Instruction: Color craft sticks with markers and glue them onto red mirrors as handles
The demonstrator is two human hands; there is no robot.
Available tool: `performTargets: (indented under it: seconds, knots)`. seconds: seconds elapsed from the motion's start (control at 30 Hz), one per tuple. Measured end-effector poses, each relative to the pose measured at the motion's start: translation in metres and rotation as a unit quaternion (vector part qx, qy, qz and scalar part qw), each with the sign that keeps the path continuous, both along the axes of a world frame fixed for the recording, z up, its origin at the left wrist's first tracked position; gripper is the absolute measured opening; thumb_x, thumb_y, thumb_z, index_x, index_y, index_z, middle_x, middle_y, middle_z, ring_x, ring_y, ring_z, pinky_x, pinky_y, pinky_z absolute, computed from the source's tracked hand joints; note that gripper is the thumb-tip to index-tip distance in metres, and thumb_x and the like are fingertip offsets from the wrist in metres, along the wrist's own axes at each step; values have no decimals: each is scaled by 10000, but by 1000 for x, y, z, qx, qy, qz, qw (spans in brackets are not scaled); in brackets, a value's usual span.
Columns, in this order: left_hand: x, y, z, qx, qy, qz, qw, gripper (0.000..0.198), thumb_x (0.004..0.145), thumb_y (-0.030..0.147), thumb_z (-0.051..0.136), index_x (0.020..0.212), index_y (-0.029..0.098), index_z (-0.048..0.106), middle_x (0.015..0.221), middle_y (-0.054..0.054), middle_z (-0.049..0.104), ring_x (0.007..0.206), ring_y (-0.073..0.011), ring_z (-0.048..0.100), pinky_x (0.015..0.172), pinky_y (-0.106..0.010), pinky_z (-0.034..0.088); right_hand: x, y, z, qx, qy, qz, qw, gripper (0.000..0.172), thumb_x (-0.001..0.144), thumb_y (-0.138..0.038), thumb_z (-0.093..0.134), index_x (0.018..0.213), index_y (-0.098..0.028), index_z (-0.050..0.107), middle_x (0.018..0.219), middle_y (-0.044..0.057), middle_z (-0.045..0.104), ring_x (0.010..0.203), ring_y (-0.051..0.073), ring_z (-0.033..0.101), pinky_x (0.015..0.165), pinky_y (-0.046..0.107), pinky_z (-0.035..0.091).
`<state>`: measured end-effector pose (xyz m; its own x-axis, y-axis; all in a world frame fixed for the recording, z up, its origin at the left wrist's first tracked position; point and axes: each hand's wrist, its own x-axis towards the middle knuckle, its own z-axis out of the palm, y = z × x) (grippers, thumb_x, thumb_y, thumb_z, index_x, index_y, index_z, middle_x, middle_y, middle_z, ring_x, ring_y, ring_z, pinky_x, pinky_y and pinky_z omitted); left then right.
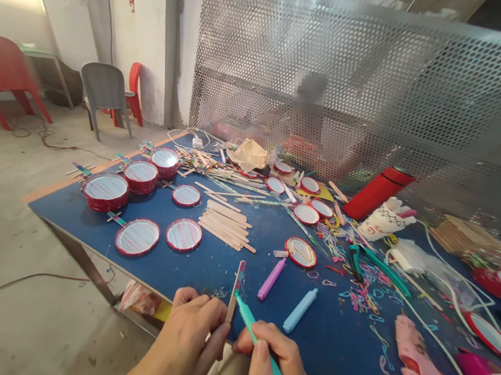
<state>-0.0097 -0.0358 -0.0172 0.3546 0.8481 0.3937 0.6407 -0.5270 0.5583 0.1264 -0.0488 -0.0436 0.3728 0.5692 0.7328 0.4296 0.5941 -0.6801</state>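
Observation:
Between the fingers of my left hand (201, 326) a wooden craft stick (232, 300) is pinched, pointing away from me. Its far half carries pink, purple and teal marks. My right hand (280, 368) grips a teal marker (271, 364), whose tip touches the stick partway along. Just beyond lie a purple marker (272, 279) and a light blue marker (300, 310). A row of plain craft sticks (225, 225) is spread farther back. Round red-rimmed discs with white faces, such as this one (137, 237), rest to the left.
Stacked red-rimmed discs (106, 190) stand at the table's left. On the right are a pink glue gun (423, 363), teal-handled pliers (381, 267), scattered rubber bands (371, 287), a cup of markers (382, 222) and a red bottle (379, 193). A perforated metal panel (370, 73) borders the back.

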Motion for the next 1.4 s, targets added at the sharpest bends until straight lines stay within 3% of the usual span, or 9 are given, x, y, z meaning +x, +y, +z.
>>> performTargets:
  seconds: [0.4,0.67,0.83,1.23,1.4]
  knots:
    - [1,0,1,4,-13,4,1000,270,972,113,396,729,222,437,595,57,644,583,-137,624,704,-320,385,-2,-1,0,-13,12,-17,1000,135,979,-186,578,960,-186,711,672,-38,665,606,132,646,766,310,552]
    - [1,0,-2,-4,-17,0,1000,268,980,115,400,742,222,458,603,66,638,608,-140,626,719,-321,369,-2,0,3,-4,27,10,1000,137,980,-184,572,949,-193,705,664,-40,640,576,124,629,662,283,542]
    - [1,0,-5,-3,-22,8,1000,267,981,113,398,740,224,433,600,71,636,596,-135,615,723,-320,364,-5,-3,5,-25,31,-7,999,136,984,-216,585,947,-198,715,668,-37,648,591,130,638,734,306,546]
    - [2,0,-7,5,-18,5,1000,260,986,118,399,753,225,441,599,66,642,600,-143,621,726,-320,368,-3,1,5,7,41,30,999,138,971,-161,570,979,-194,704,666,-45,636,585,119,632,644,277,527]
    - [0,1,-6,13,-9,5,1000,272,989,119,395,745,226,450,615,56,637,601,-147,619,718,-320,365,-1,-1,4,-15,31,35,999,132,979,-171,569,993,-200,698,685,-45,649,613,124,647,705,295,548]
